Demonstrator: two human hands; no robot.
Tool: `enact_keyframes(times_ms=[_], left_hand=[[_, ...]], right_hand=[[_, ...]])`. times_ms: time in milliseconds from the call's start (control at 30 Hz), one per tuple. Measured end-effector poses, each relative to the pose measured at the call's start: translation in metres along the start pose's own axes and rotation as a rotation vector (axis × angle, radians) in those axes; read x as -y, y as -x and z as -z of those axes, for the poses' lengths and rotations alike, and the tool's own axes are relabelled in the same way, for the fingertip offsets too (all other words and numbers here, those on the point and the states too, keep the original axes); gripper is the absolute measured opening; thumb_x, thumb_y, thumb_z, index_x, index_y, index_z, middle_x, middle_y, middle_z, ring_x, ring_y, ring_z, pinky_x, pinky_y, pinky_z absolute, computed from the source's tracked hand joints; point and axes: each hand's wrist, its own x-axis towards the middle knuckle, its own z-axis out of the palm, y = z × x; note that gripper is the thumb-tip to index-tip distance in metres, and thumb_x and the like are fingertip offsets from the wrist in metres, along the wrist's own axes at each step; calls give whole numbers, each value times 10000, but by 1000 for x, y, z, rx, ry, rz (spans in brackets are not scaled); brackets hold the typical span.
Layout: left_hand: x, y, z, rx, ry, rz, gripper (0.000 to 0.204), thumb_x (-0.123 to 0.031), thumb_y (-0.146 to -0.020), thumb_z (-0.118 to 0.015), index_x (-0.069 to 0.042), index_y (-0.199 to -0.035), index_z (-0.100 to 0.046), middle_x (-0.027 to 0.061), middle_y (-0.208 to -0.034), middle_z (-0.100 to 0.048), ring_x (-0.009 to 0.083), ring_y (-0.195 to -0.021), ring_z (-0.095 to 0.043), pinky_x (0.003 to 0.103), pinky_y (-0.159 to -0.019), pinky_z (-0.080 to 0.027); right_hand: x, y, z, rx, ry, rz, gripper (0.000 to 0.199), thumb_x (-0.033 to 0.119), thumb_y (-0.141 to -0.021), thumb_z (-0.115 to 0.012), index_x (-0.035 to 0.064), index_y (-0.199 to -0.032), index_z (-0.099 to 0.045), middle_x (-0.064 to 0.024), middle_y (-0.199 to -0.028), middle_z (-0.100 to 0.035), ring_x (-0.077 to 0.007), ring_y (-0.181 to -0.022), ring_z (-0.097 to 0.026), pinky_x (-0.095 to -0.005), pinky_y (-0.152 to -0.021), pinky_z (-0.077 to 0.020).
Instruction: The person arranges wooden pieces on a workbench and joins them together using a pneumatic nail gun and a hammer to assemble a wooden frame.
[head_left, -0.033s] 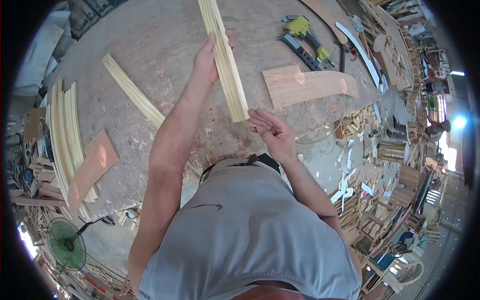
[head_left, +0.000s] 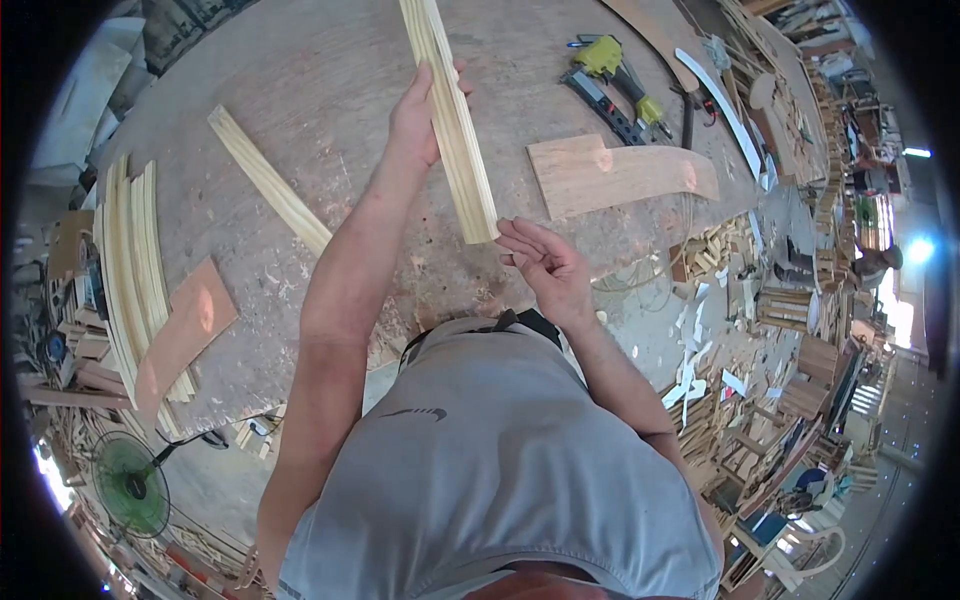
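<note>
My left hand (head_left: 415, 125) is closed around a long pale wooden strip (head_left: 455, 140) with grooves along its length, thumb on the near side and fingertips showing past the far edge. The strip is held over the workbench (head_left: 370, 50), and its upper end runs out of the picture. Beside the strip's lower end is my right hand (head_left: 550, 270), fingers bent and thumb drawn in against them. Its fingertips are at the strip's corner; whether something small is pinched there cannot be made out.
Left of my forearm lies another pale strip (head_left: 265, 175). Several long strips (head_left: 130, 260) are at the bench's left edge, under a curved wooden piece (head_left: 195, 320). A shaped board (head_left: 620, 175) and a green nail gun (head_left: 610, 80) lie right. A green fan (head_left: 132, 485) stands lower left; wood scraps (head_left: 710, 250) litter the right.
</note>
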Motion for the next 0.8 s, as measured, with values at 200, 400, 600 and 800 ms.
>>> enact_keyframes(times_ms=[200,400,600,800], left_hand=[[-14,22,-17,-209,-207,-106,408,-392,-932,-421,-32,-1109,-490,63,-800,-559,158,-659,-541,284,-574,-474],[-14,114,-11,-223,-1193,-213,574,-122,-691,-717,-18,-1197,-469,90,-875,-609,164,-738,-593,297,-684,-504],[0,236,41,-121,-1617,89,648,-108,-641,-691,-97,-1250,-471,160,-956,-632,242,-863,-635,335,-748,-505],[7,282,63,56,-1666,248,698,-122,-606,-693,-193,-1264,-472,156,-896,-629,343,-782,-618,391,-702,-518]], right_hand=[[-5,0,-5,105,237,-175,377,-57,-869,-462,-11,-1242,-452,-129,-1187,-558,-185,-1085,-544,-292,-887,-450],[-28,-3,13,92,379,-275,352,43,-873,-540,-23,-1213,-479,-121,-1115,-601,-165,-1041,-563,-285,-857,-464],[-46,-14,35,-316,-59,-399,489,287,-912,-510,-4,-1285,-386,-121,-1122,-582,-201,-943,-601,-296,-775,-488],[-56,-25,56,-466,-285,-410,326,348,-930,-459,52,-1065,-485,-65,-889,-613,-136,-754,-596,-268,-648,-497]])
